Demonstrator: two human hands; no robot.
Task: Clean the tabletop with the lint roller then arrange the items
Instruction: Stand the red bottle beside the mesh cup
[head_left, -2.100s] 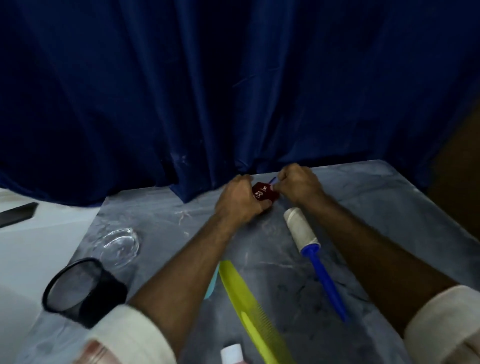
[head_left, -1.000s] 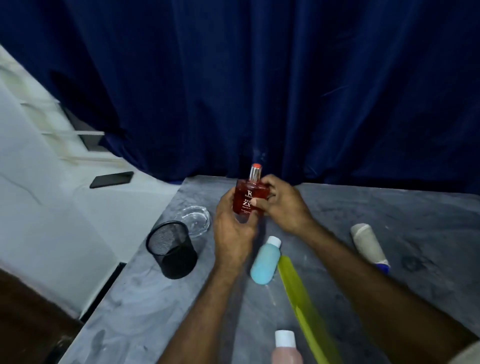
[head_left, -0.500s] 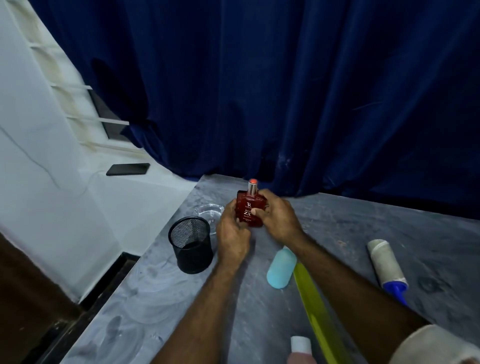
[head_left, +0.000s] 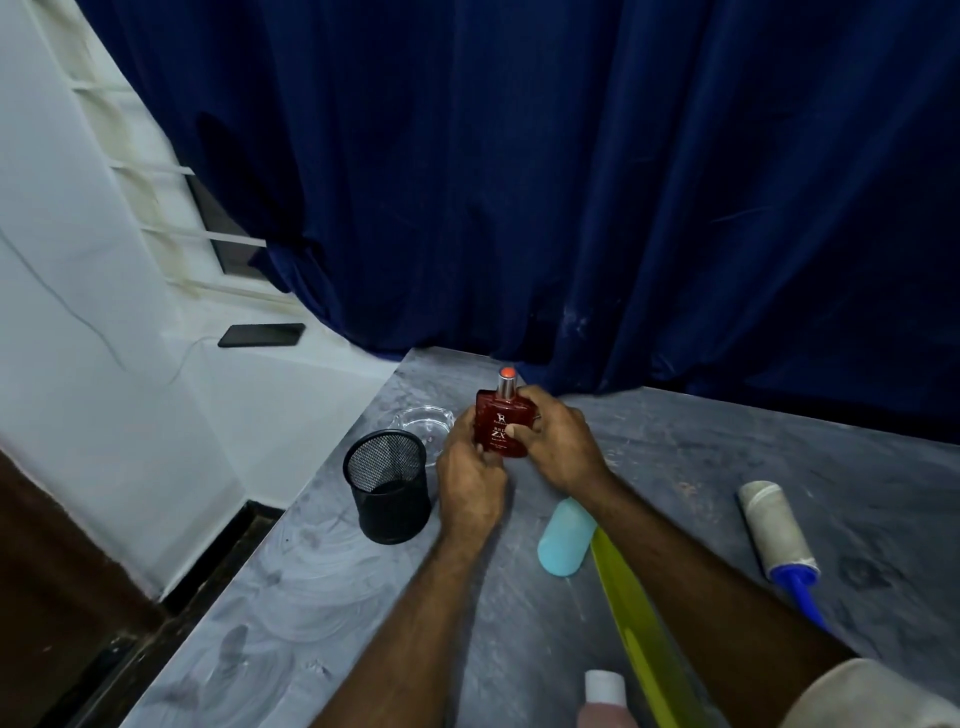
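Observation:
A red perfume bottle with a silver neck stands upright near the table's far left corner, held between my left hand and my right hand. The lint roller, white head and blue handle, lies flat on the grey marble tabletop to the right. A light blue bottle lies on its side under my right forearm, beside a long yellow-green comb. A pink bottle with a white cap pokes in at the bottom edge.
A black mesh cup stands left of my hands, with a clear glass ashtray behind it. A dark blue curtain hangs along the table's far edge. A black phone lies on the white ledge to the left.
The perfume bottle went from lying low at the curtain to upright between both hands, further left beside the mesh cup. My head has turned left, shifting the roller toward the right.

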